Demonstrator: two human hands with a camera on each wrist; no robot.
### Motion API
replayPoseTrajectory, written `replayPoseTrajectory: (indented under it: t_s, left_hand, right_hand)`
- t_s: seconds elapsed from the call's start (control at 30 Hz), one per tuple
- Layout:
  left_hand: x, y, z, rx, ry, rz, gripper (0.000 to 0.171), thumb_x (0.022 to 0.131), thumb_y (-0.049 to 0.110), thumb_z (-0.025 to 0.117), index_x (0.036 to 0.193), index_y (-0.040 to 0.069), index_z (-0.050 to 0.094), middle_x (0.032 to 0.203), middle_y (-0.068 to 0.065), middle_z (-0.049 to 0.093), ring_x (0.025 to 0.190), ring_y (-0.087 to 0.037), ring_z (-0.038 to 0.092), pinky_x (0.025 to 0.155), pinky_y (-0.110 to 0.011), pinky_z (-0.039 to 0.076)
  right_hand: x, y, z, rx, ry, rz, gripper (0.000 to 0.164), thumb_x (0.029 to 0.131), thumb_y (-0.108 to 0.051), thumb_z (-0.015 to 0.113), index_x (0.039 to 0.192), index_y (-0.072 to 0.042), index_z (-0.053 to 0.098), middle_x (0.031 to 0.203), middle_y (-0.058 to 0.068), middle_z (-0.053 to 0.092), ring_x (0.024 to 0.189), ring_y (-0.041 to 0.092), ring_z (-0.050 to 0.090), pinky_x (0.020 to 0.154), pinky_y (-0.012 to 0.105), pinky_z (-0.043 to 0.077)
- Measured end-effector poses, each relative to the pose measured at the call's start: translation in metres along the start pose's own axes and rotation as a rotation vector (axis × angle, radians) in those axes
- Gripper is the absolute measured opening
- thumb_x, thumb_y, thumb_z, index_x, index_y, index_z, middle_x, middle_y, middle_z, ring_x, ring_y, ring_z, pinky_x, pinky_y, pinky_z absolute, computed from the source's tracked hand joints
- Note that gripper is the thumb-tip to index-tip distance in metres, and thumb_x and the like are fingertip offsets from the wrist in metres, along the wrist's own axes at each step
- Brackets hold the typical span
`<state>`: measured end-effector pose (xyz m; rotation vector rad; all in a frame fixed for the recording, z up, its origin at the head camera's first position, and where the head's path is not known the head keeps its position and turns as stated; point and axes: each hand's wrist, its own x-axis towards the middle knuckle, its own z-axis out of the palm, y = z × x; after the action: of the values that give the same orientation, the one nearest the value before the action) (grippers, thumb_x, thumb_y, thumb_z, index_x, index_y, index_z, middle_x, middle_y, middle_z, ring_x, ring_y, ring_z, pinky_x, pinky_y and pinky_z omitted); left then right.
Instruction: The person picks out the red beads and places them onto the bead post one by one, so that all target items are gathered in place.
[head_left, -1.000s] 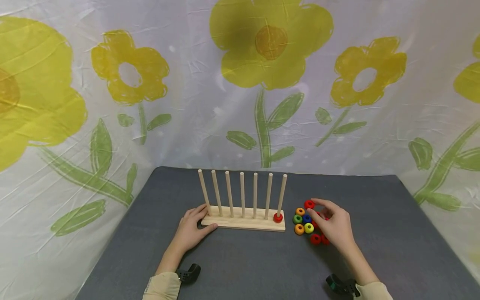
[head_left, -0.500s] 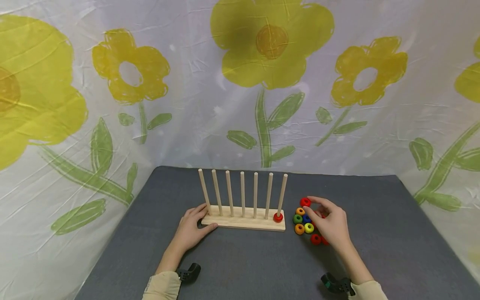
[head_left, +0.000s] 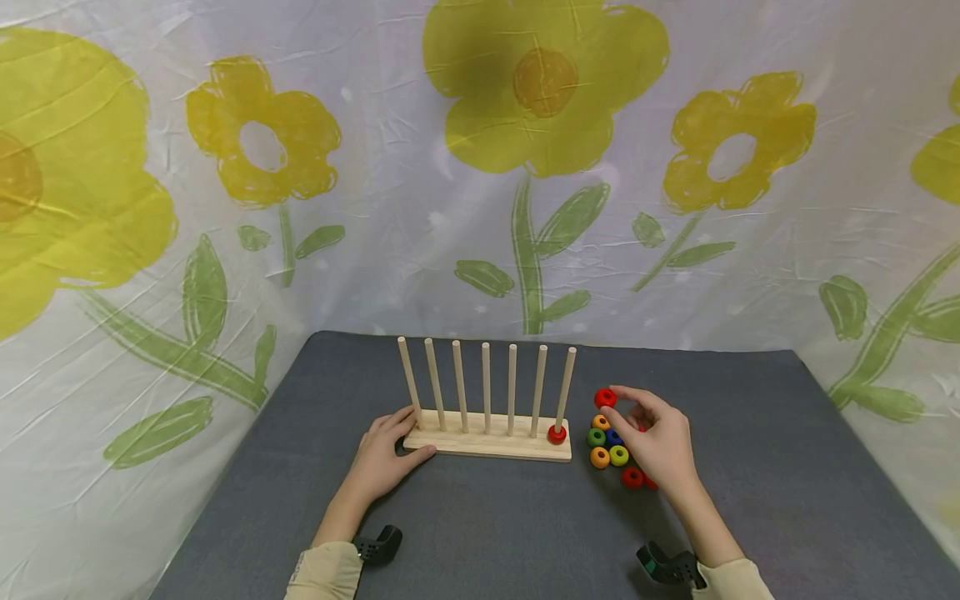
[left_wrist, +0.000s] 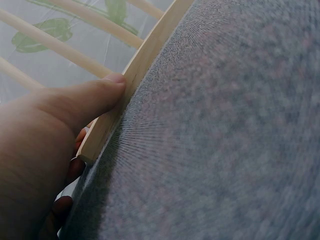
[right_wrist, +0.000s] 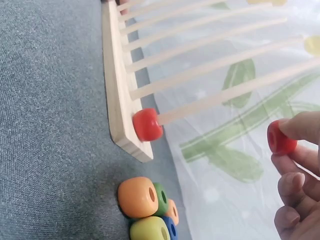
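Observation:
My right hand (head_left: pixel 663 442) pinches a red bead (head_left: pixel 604 398) between thumb and forefinger, raised above a cluster of beads. In the right wrist view, the hole of that pinched bead (right_wrist: pixel 281 138) shows, and the other fingers are curled below it. My left hand (head_left: pixel 381 462) grips the left end of a wooden peg rack (head_left: pixel 487 447); its thumb (left_wrist: pixel 107 90) lies on the front edge and the fingers go behind. Several upright pegs stand in the rack. One red bead (head_left: pixel 557 434) sits at the foot of the rightmost peg.
Right of the rack lie loose beads on the dark grey tabletop (head_left: pixel 487 533): a green bead (head_left: pixel 596 438), a yellow bead (head_left: pixel 618 455), an orange bead (head_left: pixel 599 457), a blue bead and more red ones, partly hidden by my right hand. A flowered cloth (head_left: pixel 375 208) hangs behind.
My right hand, with the red bead pinched in it, has moved a little to the left and upward. The left hand and the rack have stayed in place.

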<state>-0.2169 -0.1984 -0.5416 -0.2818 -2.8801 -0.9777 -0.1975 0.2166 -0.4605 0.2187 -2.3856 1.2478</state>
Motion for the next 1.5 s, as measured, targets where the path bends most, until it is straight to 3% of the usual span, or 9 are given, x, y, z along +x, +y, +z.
replayPoseTrajectory:
  t_s: [0.47,0.77,1.1,1.5]
  left_hand:
    - [0.000,-0.003,0.000,0.001,0.000,0.009,0.079,0.096,0.046,0.078,0.156,0.003,0.052,0.165,-0.015,0.045,0.149,-0.042,0.040,0.117,-0.069,0.031]
    - [-0.001,-0.005,0.000,0.001,-0.006,0.015,0.079,0.096,0.047,0.078,0.156,0.003,0.052,0.165,-0.015,0.045,0.148,-0.042,0.040,0.117,-0.068,0.032]
    - [-0.003,-0.005,-0.004,-0.007,-0.018,0.018,0.079,0.096,0.046,0.078,0.157,0.003,0.052,0.165,-0.016,0.044,0.149,-0.043,0.040,0.117,-0.069,0.031]
    - [-0.005,-0.008,-0.007,-0.008,-0.031,0.025,0.079,0.097,0.047,0.078,0.157,0.003,0.052,0.166,-0.016,0.044,0.148,-0.042,0.039,0.118,-0.068,0.031]
  right_hand:
    - [0.002,-0.012,0.001,0.032,0.054,-0.053,0.028,0.091,-0.013,0.087,0.118,-0.012,0.080,0.064,-0.001,0.046,0.050,0.008,0.035,0.047,0.027,0.030]
    - [0.001,-0.020,0.002,-0.008,0.081,-0.107,0.030,0.089,-0.009,0.087,0.118,-0.010,0.080,0.070,-0.002,0.049,0.056,0.010,0.040,0.048,0.025,0.030]
    - [-0.001,-0.034,0.001,-0.005,0.088,-0.104,0.031,0.089,-0.009,0.088,0.119,-0.009,0.080,0.072,0.000,0.052,0.058,0.012,0.042,0.050,0.030,0.030]
    - [-0.002,-0.046,-0.001,0.021,0.117,-0.136,0.028,0.091,-0.008,0.086,0.119,-0.010,0.081,0.072,-0.001,0.053,0.060,0.012,0.042,0.052,0.025,0.031]
